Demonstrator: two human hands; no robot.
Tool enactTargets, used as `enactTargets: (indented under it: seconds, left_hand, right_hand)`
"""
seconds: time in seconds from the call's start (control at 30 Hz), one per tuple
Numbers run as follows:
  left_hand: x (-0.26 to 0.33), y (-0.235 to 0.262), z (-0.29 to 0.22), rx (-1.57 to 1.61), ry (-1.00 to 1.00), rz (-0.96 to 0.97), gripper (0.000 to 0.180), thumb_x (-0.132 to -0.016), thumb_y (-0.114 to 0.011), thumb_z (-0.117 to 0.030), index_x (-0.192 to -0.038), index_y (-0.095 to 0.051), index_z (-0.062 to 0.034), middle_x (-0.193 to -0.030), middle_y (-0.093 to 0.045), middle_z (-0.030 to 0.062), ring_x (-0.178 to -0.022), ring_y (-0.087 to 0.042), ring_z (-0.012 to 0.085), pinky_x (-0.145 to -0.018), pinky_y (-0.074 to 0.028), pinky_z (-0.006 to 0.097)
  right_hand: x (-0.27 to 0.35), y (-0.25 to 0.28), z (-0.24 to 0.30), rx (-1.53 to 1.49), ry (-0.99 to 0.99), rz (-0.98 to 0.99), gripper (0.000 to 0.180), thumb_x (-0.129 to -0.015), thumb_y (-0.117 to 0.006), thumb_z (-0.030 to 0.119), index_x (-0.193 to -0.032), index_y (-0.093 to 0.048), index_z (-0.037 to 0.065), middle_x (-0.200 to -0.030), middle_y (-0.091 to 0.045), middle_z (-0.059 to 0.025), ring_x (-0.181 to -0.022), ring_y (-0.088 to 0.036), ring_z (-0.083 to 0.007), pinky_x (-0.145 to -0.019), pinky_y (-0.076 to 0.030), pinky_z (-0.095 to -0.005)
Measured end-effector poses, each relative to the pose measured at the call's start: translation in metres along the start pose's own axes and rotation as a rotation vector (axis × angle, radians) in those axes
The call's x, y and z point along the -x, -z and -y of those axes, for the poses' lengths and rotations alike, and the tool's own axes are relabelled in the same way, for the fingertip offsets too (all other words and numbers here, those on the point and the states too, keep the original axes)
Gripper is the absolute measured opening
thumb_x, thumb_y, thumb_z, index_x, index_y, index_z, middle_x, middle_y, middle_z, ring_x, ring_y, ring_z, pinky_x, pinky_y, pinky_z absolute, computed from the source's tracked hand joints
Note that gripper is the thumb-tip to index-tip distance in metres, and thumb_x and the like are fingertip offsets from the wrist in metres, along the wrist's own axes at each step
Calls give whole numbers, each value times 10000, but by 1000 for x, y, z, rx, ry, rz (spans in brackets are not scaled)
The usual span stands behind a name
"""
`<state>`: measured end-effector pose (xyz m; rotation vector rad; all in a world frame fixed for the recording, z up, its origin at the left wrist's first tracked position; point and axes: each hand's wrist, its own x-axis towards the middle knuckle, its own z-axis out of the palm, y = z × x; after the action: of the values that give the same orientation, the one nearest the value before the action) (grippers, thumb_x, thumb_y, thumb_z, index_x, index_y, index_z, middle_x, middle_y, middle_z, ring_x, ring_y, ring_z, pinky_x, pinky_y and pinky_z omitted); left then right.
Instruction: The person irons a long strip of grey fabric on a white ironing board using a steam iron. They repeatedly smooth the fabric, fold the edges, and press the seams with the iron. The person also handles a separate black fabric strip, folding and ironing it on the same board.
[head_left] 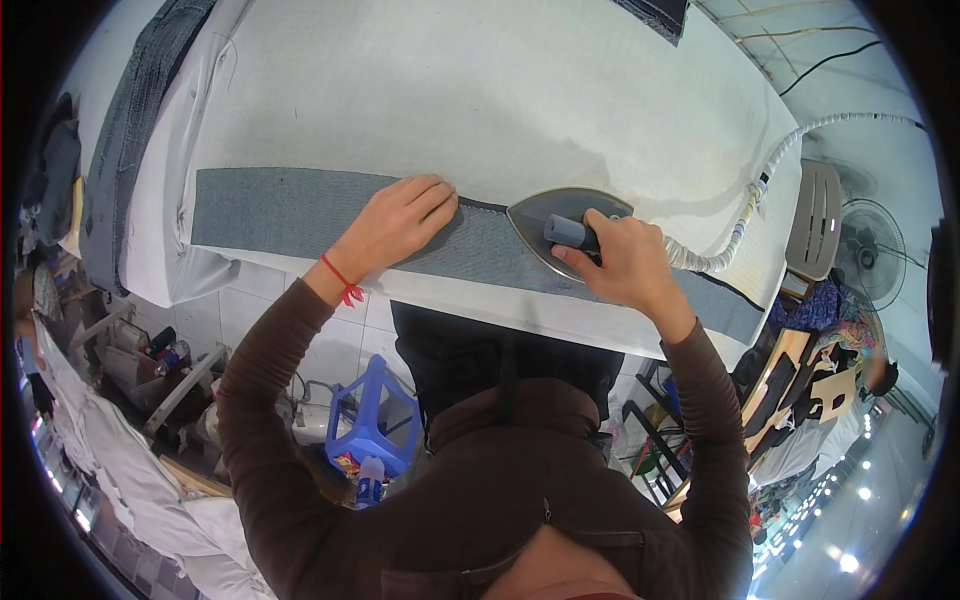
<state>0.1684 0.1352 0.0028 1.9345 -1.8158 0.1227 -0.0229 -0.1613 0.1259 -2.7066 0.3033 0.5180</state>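
A long grey strip of fabric (280, 208) lies along the near edge of a white padded ironing table (500, 90). My left hand (400, 222) rests flat on the strip, fingers spread, a red string around the wrist. My right hand (622, 262) grips the blue handle of a grey steam iron (548, 212) that sits on the strip, its tip pointing toward my left hand. A wrapped hose (745, 215) runs from the iron off to the right.
Dark denim pieces (130, 130) hang over the table's left end. A blue plastic stool (375, 415) and a bottle stand on the floor below. A grey chair (820, 215) and a fan (872, 250) are at the right. Clutter fills the floor at left.
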Motion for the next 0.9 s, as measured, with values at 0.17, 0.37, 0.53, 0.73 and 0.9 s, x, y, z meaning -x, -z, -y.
enactTargets:
  seconds: [0.17,0.37,0.53,0.73,0.9]
  left_hand:
    - [2,6,-9,-2,95,75,480,-922,-738,-88,-1395,-721,-6,-1272,-699,119,-1174,-685,302,-986,-631,434]
    - [16,9,3,-38,81,16,475,-895,-766,-64,-1366,-741,-8,-1312,-702,130,-1246,-690,311,-1021,-647,420]
    - [24,5,13,-68,31,29,422,-930,-767,-59,-1346,-748,9,-1338,-707,144,-1322,-690,328,-1071,-650,426]
    - [24,9,15,-74,-18,36,410,-939,-768,-69,-1334,-749,36,-1335,-707,153,-1315,-694,331,-1065,-653,426]
    - [22,12,15,-100,-8,-13,411,-900,-777,-63,-1301,-757,26,-1333,-716,140,-1267,-703,310,-1020,-649,428]
  right_hand:
    - [2,0,-1,12,10,11,506,-975,-863,527,-940,-683,55,-629,-654,-159,-614,-696,-405,-604,-532,-474]
    - [11,-4,-27,34,34,-78,548,-988,-834,546,-910,-690,22,-645,-684,-182,-638,-719,-431,-607,-555,-491]
    - [9,-7,-31,37,20,-77,555,-1000,-822,553,-914,-691,21,-634,-675,-178,-623,-711,-425,-607,-556,-487]
    - [-4,-7,-10,59,76,-79,577,-1020,-795,585,-907,-703,27,-617,-662,-169,-597,-706,-393,-583,-547,-471]
    - [-17,-11,2,93,134,-81,614,-1031,-765,624,-901,-714,27,-616,-665,-166,-566,-696,-381,-554,-540,-455]
